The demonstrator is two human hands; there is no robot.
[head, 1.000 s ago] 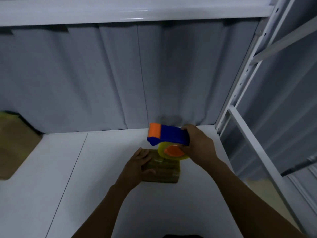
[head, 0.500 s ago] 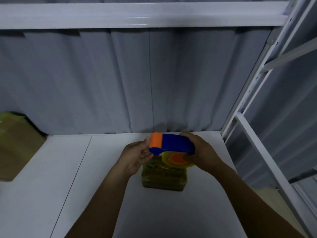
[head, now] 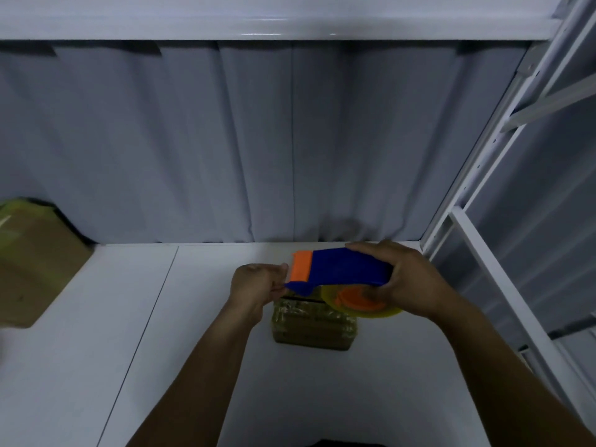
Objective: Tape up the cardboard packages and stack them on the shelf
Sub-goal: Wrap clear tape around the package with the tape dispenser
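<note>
A small cardboard package (head: 314, 324) wrapped in yellowish tape lies on the white shelf board (head: 161, 350), just below both hands. My right hand (head: 406, 282) grips the rear of a blue and orange tape dispenser (head: 342, 272) with a yellow tape roll (head: 364, 309) under it, held in the air above the package. My left hand (head: 258, 285) is at the dispenser's orange front end, fingers curled and pinching at its tip. The tape end itself is too small to make out.
A larger cardboard package (head: 29, 266) sits at the left edge of the shelf. A grey curtain (head: 258, 140) hangs behind. The white shelf frame upright (head: 483, 175) runs along the right, and the upper shelf board (head: 258, 24) is overhead.
My left hand left the package top and rose to the dispenser's orange front end. The dispenser stayed lifted above the package, which now lies uncovered.
</note>
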